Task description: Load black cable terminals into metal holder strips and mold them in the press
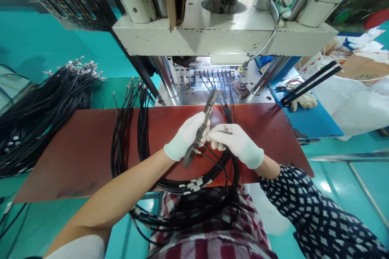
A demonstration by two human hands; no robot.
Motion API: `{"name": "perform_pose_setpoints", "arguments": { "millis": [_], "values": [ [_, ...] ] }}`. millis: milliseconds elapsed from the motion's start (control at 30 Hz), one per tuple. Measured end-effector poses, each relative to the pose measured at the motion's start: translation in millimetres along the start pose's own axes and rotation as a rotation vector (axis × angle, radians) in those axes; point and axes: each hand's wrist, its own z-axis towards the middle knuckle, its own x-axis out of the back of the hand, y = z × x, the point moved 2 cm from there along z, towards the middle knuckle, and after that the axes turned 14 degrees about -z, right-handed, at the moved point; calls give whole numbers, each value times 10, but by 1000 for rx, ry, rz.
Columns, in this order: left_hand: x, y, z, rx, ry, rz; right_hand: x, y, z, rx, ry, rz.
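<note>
My left hand (189,135), in a white glove, is closed round a long dark metal bar (209,105) that stands tilted over the red-brown board. Close to the bar's right side is my right hand (232,139), also gloved, its fingers pinched together; what lies between them is too small to name. Thin black cables with metal ends (198,151) meet the bar's lower part. A coil of black cables (173,186) with white tags hangs over the board's front edge. Other cables run from a metal fixture (212,79) in the press toward my hands.
The red-brown board (75,149) crosses the work area. Cable bundles lie at its left, with a large pile (45,109) beyond. The white press frame (194,40) stands ahead on metal posts. At right, a blue surface (325,119) holds a spare glove and black bars.
</note>
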Motion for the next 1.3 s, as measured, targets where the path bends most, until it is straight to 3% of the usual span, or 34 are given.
{"name": "perform_pose_setpoints", "arguments": {
  "millis": [100, 367, 533, 633, 767, 833, 1033, 1300],
  "values": [
    [30, 12, 1, -20, 42, 46, -65, -31, -3, 60, 39, -192],
    [15, 8, -27, -110, 83, 240, -125, -57, 20, 85, 19, -362],
    [-2, -5, -59, -313, 311, 597, -160, 23, 63, 132, 76, -427],
    [19, -28, -32, -226, 195, 488, -91, 30, 33, 155, -13, -513],
    [41, -32, 0, -43, 11, 248, 138, 4, -103, 12, 119, -739],
    [48, -29, -2, -12, -23, 214, 215, 1, -168, 21, 135, -666],
    [40, -39, -23, 2, -112, 112, 257, 89, -236, 56, -4, -274],
    [32, -66, -23, 16, -137, 131, 199, 207, -241, -1, 0, -135]
  ]
}}
